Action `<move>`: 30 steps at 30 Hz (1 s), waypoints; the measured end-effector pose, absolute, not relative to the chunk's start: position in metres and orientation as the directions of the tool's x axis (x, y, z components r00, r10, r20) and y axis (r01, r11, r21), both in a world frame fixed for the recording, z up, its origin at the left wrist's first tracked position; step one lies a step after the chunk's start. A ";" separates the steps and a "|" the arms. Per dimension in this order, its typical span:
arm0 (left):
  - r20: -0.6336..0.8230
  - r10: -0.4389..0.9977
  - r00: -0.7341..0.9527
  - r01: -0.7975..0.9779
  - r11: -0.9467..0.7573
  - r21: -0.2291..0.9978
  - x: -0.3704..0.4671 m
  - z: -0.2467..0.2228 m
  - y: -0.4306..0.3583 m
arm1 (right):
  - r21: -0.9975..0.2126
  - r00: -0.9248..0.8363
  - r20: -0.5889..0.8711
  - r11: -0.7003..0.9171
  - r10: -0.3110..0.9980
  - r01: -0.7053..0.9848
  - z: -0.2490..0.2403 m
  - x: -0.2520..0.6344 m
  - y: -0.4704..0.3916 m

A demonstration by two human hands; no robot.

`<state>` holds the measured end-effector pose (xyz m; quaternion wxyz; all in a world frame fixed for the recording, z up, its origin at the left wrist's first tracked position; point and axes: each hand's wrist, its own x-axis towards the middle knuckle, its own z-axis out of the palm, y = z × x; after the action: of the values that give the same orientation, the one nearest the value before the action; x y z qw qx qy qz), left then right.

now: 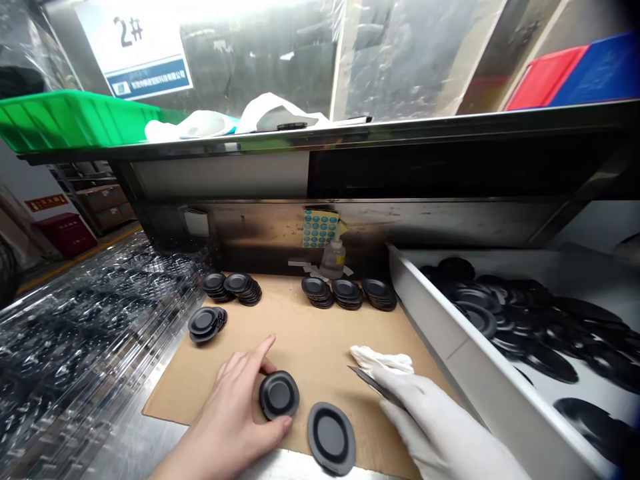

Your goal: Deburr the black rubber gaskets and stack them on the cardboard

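Note:
My bare left hand [237, 400] curves around a small stack of round black discs [279, 396], which look like plastic or rubber. Its thumb lies at the near edge and a fingertip at the far edge, while the index finger points up and away. A single black disc [331, 438] with a raised rim lies at the cardboard's front edge, between my hands. My right hand [425, 413], in a white glove, is closed on a thin pointed knife [373, 383], its tip toward the upper left. A crumpled white cloth or glove [383, 360] lies just beyond it.
Several disc stacks [347, 293] line the far side of the cardboard sheet [280, 310]; more stand at its left. At right is a white bin [450, 347] of loose discs. Film-wrapped trays [90, 360] lie left. A clear bottle [333, 259] stands below a shelf [400, 130].

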<state>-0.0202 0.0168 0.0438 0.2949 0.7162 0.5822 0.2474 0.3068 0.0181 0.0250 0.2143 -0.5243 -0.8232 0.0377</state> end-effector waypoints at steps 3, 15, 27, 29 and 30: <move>-0.011 0.988 0.152 0.633 -0.089 0.769 -0.021 0.041 0.019 | -0.250 -0.405 0.352 0.502 0.844 0.828 0.025 0.288 0.036; 0.029 0.979 0.204 0.695 -0.165 0.699 -0.012 0.032 0.027 | -0.183 -0.660 0.344 0.737 0.668 0.651 0.024 0.207 0.066; -0.054 0.975 0.217 0.706 -0.119 0.698 -0.010 0.043 0.033 | -0.227 -0.740 0.243 0.778 0.627 0.585 0.036 0.211 0.077; -0.051 0.974 0.221 0.708 -0.124 0.695 -0.010 0.042 0.033 | -0.234 -0.742 0.240 0.779 0.627 0.582 0.045 0.210 0.078; -0.049 0.974 0.222 0.710 -0.127 0.693 -0.010 0.042 0.033 | -0.237 -0.742 0.238 0.778 0.627 0.581 0.048 0.209 0.077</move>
<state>-0.0104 0.0328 0.0419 0.3064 0.7190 0.5854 0.2156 0.2094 0.0774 0.0479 0.1537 -0.3246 -0.9304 0.0739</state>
